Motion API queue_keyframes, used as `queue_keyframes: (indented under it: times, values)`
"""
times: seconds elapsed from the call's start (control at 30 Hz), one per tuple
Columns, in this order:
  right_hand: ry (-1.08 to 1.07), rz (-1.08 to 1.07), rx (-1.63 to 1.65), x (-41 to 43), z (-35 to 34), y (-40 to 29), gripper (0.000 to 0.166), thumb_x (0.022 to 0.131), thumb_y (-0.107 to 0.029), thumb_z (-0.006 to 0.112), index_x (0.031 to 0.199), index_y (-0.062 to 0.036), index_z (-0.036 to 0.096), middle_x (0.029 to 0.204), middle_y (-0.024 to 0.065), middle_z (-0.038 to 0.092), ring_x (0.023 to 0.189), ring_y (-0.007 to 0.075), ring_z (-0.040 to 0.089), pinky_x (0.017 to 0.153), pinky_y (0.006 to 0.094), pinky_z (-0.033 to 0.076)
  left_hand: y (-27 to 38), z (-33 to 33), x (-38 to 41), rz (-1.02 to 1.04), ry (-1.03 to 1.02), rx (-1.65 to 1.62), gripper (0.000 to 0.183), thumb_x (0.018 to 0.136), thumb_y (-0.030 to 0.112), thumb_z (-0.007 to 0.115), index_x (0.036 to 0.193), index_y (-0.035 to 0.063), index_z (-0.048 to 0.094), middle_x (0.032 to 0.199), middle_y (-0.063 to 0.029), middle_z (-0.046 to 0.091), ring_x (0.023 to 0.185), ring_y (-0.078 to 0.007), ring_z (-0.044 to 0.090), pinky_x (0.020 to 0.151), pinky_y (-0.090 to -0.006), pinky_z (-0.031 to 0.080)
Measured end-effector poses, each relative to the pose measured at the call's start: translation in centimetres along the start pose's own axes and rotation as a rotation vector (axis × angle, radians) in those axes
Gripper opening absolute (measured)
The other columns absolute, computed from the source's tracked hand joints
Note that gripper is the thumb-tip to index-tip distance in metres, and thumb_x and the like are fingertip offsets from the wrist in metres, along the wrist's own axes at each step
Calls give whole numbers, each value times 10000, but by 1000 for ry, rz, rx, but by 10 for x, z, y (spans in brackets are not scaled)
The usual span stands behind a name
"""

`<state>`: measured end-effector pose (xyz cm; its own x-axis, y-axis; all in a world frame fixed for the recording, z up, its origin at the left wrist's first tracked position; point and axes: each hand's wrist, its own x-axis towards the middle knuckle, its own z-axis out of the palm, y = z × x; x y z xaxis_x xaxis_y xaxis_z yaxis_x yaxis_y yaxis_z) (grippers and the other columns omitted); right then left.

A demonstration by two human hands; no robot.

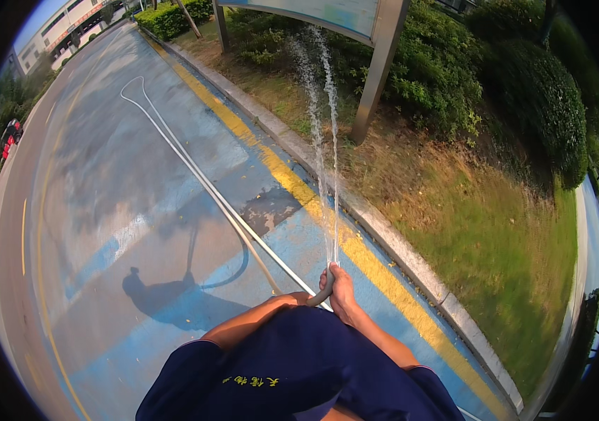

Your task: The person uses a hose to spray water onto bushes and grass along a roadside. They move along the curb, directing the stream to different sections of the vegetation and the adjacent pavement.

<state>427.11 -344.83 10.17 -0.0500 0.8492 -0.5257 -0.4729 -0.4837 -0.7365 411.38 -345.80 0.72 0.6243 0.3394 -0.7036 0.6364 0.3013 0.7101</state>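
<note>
My right hand (339, 287) grips the end of a pale rubber hose (323, 293), its thumb at the mouth. Two jets of water (331, 116) leave the mouth and arc over the kerb towards the shrubs, beside and below a signboard. My left hand (299, 299) is near the hose a little further back, partly hidden by my dark blue shirt; its fingers cannot be made out. The rest of the hose (194, 168) runs out along the painted pavement in a long narrow loop and comes back towards me.
A stone kerb (273, 123) and a yellow line (289, 184) run beside the blue pavement. Across the kerb are grass (489, 252), green shrubs (426, 79) and a metal-framed signboard (378, 73). A road (20, 237) lies to the left, with red vehicles (11, 139) beyond it.
</note>
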Motion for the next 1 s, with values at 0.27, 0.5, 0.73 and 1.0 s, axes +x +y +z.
queue_keyframes:
  times: [0.27, 0.5, 0.73, 1.0]
  values:
    - [32, 24, 10, 6, 11, 3, 274, 974, -251, 447, 846, -14, 495, 670, 81, 506, 594, 171, 486, 573, 300, 424, 5, -12, -13, 33, -14, 11, 311, 795, 362, 606, 901, 69, 614, 856, -88, 651, 829, -187, 586, 752, -373, 420]
    - [42, 37, -5, 11, 27, 11, 279, 971, -254, 446, 844, -10, 492, 660, 84, 505, 583, 175, 479, 569, 303, 422, -11, -19, -20, 82, -6, 12, 297, 782, 344, 622, 869, 61, 594, 817, -78, 637, 790, -179, 570, 729, -364, 416]
    - [35, 25, -35, 27, 71, 17, 283, 971, -260, 442, 844, -13, 492, 654, 84, 506, 577, 172, 477, 564, 297, 415, -27, -50, -37, 37, 47, -58, 270, 776, 325, 628, 849, 65, 614, 769, -59, 624, 751, -177, 577, 705, -349, 419]
    - [48, -29, -48, 51, 113, 17, 307, 974, -290, 451, 847, -14, 498, 677, 80, 515, 600, 172, 487, 584, 295, 424, -56, -78, -39, 184, 169, -143, 336, 744, 315, 656, 920, 30, 621, 834, -106, 644, 805, -220, 603, 749, -352, 440]
